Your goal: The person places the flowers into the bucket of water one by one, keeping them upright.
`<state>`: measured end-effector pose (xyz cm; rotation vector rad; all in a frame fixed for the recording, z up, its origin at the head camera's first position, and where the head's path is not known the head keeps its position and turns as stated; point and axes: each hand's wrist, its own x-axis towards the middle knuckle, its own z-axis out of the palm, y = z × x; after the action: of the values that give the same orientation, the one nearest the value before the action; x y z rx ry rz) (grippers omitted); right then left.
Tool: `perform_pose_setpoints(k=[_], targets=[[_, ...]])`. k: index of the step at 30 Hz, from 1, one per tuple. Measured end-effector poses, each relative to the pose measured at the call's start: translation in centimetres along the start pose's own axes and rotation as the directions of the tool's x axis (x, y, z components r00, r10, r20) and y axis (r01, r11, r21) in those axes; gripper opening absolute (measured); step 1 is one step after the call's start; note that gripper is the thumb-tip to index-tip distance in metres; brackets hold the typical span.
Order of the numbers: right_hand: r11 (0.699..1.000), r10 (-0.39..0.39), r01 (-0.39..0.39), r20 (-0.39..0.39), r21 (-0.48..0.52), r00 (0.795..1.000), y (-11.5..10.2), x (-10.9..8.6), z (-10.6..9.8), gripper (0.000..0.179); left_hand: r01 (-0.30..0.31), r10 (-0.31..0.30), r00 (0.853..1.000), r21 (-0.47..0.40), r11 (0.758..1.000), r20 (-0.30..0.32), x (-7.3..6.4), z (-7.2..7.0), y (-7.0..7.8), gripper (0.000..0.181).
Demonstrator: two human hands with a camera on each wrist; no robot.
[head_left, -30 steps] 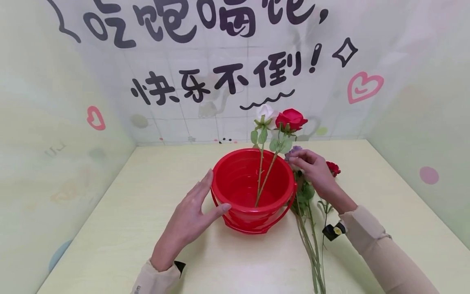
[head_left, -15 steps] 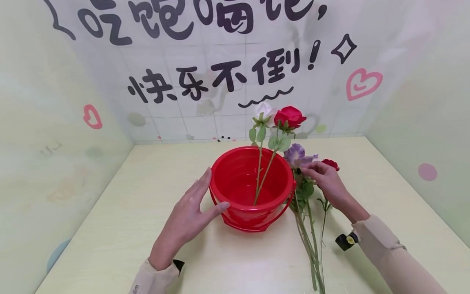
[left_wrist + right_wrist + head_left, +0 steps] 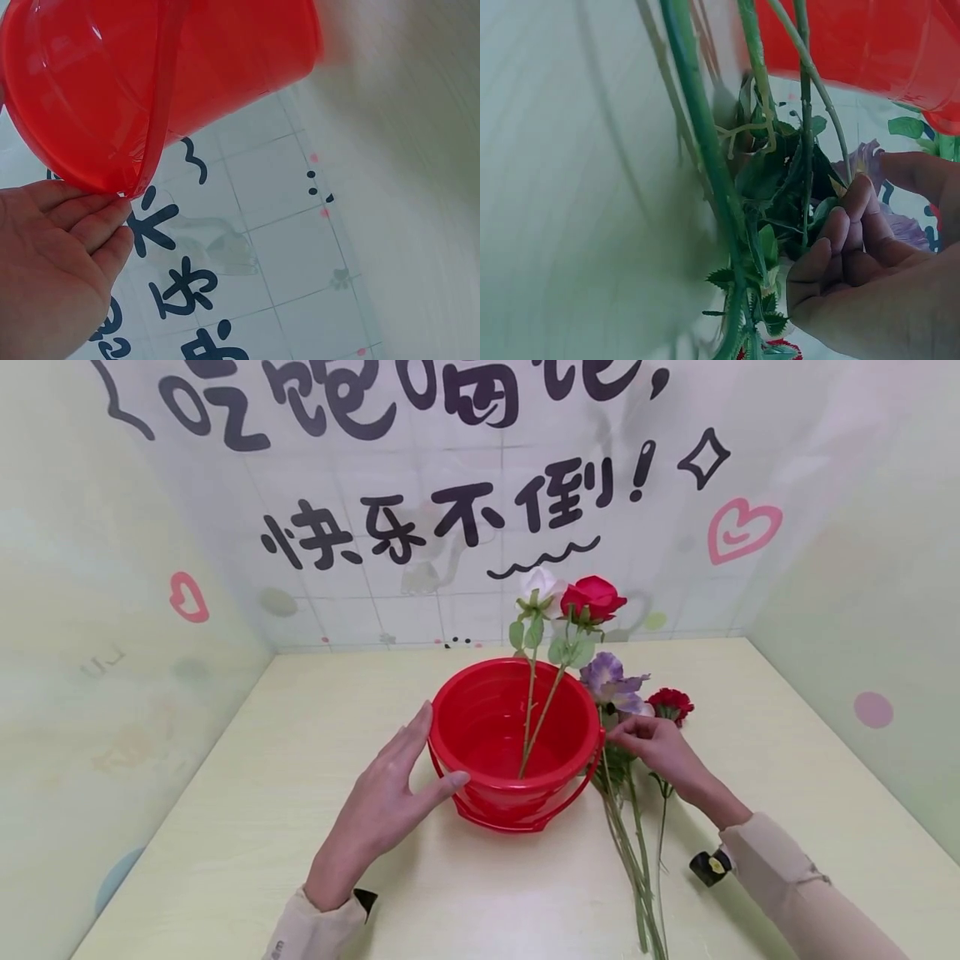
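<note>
A red bucket [image 3: 498,800] stands on the table, a white rose [image 3: 538,585] and a red rose [image 3: 594,597] leaning in it. My left hand [image 3: 378,806] rests against its left side, thumb on the near rim and fingers extended along the outside; the left wrist view has those fingertips at the rim by the handle [image 3: 161,97]. Right of the bucket, my right hand [image 3: 667,760] pinches the stem of a purple flower [image 3: 602,677] just below its bloom. In the right wrist view the stem [image 3: 826,97] runs to the curled fingers [image 3: 832,225].
Beneath and beside my right hand lie more long stems [image 3: 639,868] with green leaves. A red carnation [image 3: 672,703] lies behind that hand. Printed walls enclose the table [image 3: 322,752] at the back and both sides.
My right hand has moved from the purple bloom down and toward me to its stem, uncovering the bloom and the red carnation. My left hand stays at the bucket.
</note>
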<state>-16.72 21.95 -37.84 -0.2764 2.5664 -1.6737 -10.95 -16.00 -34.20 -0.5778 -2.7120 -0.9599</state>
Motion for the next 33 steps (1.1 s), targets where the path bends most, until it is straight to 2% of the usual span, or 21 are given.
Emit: perform_pose_setpoints(k=[17,24,33], targets=[[0.994,-0.094,0.094,0.009,-0.054,0.996,0.5,0.4,1.2,0.014,-0.008,0.008,1.000,0.005,1.000,-0.010,-0.1,0.0,0.1,0.094],[0.996,-0.064,0.065,0.016,-0.063,0.998,0.4,0.6,1.3,0.016,-0.006,0.006,1.000,0.000,1.000,-0.014,-0.1,0.1,0.1,0.093],[0.996,-0.086,0.086,0.002,-0.028,0.996,0.4,0.5,1.2,0.014,-0.001,0.001,1.000,0.004,1.000,-0.010,-0.1,0.0,0.1,0.093]])
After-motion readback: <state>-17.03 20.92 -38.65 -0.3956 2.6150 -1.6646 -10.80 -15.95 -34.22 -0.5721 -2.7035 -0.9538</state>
